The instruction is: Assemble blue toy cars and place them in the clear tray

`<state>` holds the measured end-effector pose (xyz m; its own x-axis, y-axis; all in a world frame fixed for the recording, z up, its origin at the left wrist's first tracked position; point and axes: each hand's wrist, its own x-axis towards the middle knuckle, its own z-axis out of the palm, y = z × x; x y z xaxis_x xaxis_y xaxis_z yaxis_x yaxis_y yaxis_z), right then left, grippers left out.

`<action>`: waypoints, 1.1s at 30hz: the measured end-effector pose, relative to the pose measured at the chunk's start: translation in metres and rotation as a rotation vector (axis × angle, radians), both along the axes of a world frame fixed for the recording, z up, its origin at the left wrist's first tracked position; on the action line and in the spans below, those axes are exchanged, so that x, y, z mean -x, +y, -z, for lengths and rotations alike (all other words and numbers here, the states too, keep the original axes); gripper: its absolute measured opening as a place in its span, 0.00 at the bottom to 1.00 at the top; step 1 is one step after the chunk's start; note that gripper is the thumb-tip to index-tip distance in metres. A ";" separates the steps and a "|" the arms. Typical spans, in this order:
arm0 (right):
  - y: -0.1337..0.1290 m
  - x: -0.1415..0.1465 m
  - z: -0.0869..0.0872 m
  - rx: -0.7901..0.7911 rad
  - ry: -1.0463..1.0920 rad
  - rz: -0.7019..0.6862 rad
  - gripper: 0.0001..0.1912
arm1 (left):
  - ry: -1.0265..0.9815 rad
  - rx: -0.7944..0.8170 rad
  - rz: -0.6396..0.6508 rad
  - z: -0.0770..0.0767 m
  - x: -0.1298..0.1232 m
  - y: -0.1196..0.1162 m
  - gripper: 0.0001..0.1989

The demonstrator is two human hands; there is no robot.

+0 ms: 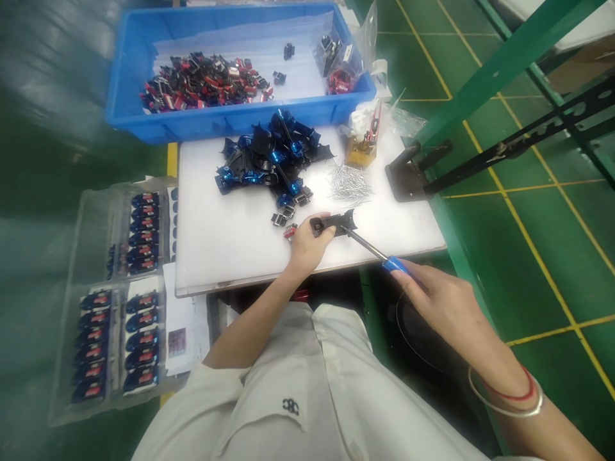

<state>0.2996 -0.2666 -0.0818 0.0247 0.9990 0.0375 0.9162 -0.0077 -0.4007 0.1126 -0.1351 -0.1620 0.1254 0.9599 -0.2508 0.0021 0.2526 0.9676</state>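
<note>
Workbench [225, 256], fingers [324, 234] closed: left hand [307, 246] on black housing [343, 224], right hand [432, 294] on up-left-pointing screwdriver [369, 248]

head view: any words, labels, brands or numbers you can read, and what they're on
"3BC" perhaps, on the dark stitched mark on the white work coat; blurred, so the reading is unsure.
Red labels on the dark blue packaged pieces in the clear plastic tray: too small to read.
Printed paper sheet beside the tray: too small to read.

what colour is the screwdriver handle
The screwdriver handle is bright blue, seen best in the head view.
</note>
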 end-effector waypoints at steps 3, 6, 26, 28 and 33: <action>0.000 0.000 0.000 0.020 0.010 0.008 0.32 | -0.020 0.001 -0.002 0.002 -0.001 0.000 0.15; 0.001 0.000 -0.001 0.028 0.018 0.015 0.32 | -0.039 0.003 -0.003 0.005 -0.001 0.001 0.15; -0.001 -0.014 -0.013 -0.006 0.238 0.237 0.25 | -0.029 -0.034 0.006 0.008 0.001 0.001 0.16; 0.007 -0.015 -0.010 0.010 0.423 0.330 0.23 | 0.007 -0.061 0.018 0.002 0.003 0.000 0.16; 0.041 0.003 0.002 0.110 0.908 0.417 0.25 | 0.146 -0.273 0.084 -0.016 0.009 -0.017 0.18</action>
